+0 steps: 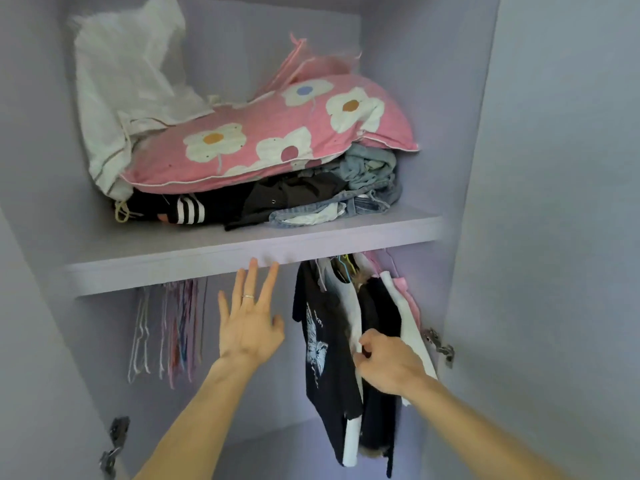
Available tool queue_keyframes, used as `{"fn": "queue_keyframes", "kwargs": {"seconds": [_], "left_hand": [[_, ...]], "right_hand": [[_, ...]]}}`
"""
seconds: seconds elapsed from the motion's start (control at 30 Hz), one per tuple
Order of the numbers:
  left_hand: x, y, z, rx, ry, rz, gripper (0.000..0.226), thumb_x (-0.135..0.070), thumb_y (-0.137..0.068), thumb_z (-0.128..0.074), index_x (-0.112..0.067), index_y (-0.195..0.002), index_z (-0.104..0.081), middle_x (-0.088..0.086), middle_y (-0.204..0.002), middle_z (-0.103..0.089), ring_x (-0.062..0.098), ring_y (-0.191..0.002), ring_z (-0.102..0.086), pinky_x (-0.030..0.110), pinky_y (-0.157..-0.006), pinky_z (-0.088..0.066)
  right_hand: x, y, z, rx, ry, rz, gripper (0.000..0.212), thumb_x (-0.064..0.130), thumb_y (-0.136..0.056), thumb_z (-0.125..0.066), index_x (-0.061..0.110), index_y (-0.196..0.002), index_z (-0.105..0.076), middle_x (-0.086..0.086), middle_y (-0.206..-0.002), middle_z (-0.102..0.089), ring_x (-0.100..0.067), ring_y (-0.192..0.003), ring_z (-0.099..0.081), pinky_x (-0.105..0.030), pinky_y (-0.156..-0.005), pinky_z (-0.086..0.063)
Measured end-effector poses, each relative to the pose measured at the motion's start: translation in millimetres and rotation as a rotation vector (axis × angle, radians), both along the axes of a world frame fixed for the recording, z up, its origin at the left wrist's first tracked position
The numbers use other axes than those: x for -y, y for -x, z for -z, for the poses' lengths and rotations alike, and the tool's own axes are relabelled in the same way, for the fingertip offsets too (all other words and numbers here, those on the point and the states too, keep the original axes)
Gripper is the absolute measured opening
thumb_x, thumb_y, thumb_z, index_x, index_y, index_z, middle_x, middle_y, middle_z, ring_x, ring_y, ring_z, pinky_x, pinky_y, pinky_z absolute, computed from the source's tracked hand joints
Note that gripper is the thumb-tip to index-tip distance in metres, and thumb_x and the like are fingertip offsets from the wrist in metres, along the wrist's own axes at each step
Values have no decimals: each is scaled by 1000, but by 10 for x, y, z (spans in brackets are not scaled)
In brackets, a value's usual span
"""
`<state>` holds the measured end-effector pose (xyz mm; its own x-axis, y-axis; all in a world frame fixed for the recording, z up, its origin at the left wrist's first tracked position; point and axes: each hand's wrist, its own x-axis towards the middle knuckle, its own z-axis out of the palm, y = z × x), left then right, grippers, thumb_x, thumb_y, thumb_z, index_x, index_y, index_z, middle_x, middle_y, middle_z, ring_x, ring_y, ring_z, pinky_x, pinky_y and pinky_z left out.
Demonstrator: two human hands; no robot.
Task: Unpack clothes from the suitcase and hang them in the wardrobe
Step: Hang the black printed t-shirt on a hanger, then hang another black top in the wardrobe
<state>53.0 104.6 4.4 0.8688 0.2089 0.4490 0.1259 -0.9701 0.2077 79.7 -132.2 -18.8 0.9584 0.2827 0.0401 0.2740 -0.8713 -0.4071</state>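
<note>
Fingers (251,278) of left hand (247,330) spread wide near the shelf (207,261); right hand (388,367) pinches a hanging white garment (351,306).

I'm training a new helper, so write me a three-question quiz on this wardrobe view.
1. True or false: the left hand grips a hanger.
2. The right hand pinches: A) an empty wire hanger B) a hanging white garment C) folded blue jeans.
3. Fill in: the pink flowered pillow lies on folded clothes on the lilac ___.
Key: 1 false, its fingers are straight; 2 B; 3 shelf.
</note>
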Motion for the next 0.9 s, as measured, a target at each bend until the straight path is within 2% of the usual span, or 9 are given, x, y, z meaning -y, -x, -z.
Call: {"fn": "queue_keyframes", "kwargs": {"seconds": [0.1, 0.23, 0.37, 0.47, 0.53, 0.6, 0.67, 0.8, 0.9], "left_hand": [[322, 389, 45, -33, 111, 68, 86, -31, -97, -51, -40, -156, 11, -6, -165, 16, 19, -152, 14, 52, -123, 2], [739, 913, 386, -162, -44, 213, 71, -34, -98, -46, -37, -158, -7, -6, -167, -3, 18, -154, 3, 49, -123, -2], [1097, 1209, 828, -289, -100, 304, 63, -35, -99, -44, -35, -157, -19, -6, -164, -19, 17, -153, -10, 48, -123, -8], [1434, 1322, 1149, -323, -106, 418, 57, -30, -97, -51, -27, -152, -37, -3, -157, -38, 20, -148, -27, 47, -119, -20], [1765, 1350, 1346, -305, -84, 526, 52, -23, -91, -61, -22, -143, -52, 1, -144, -54, 24, -137, -46, 50, -113, -32], [2148, 1384, 1540, -314, -54, 630, 49, -23, -87, -61, -19, -137, -58, 2, -132, -63, 26, -125, -57, 49, -106, -43], [2642, 1444, 1688, -399, -37, 743, 50, -26, -90, -53, -23, -140, -54, -2, -135, -61, 23, -126, -55, 44, -105, -43], [3502, 1589, 1856, -486, -60, 935, 51, -25, -97, -47, -25, -148, -43, -6, -148, -50, 17, -136, -44, 35, -112, -33], [4171, 1626, 1942, -522, -72, 1041, 51, -25, -99, -44, -24, -150, -40, -4, -149, -48, 17, -137, -42, 33, -114, -31]], "right_hand": [[357, 464, -101, 131, -38, -6, 35, 39, -96, -48, 27, -130, -53, 4, -118, -65, -21, -112, -55, -35, -86, -52], [921, 1065, 66, 292, -60, 7, 33, 36, -94, -53, 28, -125, -61, 9, -122, -65, -20, -121, -51, -33, -94, -49], [1438, 1554, 544, 432, -115, 107, 28, 30, -85, -60, 20, -108, -72, 2, -109, -72, -29, -110, -60, -37, -88, -53], [1790, 1915, 964, 355, -81, 200, 32, 37, -88, -56, 23, -111, -73, 3, -114, -71, -27, -115, -58, -37, -97, -49], [2071, 2139, 1179, 271, -71, 287, 32, 39, -92, -55, 26, -116, -71, 6, -119, -69, -25, -121, -54, -36, -102, -44], [2390, 2354, 1364, 186, -58, 377, 32, 41, -93, -55, 28, -119, -69, 8, -123, -67, -25, -125, -52, -38, -106, -42], [2759, 2589, 1514, 94, -21, 466, 36, 44, -94, -49, 30, -122, -66, 10, -125, -65, -24, -129, -48, -39, -108, -40], [3401, 2967, 1710, -64, 17, 641, 35, 42, -98, -49, 34, -131, -59, 14, -132, -59, -18, -136, -37, -35, -108, -38], [3938, 3164, 1794, -152, -8, 770, 37, 43, -99, -46, 35, -134, -55, 13, -135, -57, -17, -138, -33, -35, -108, -38]]}}
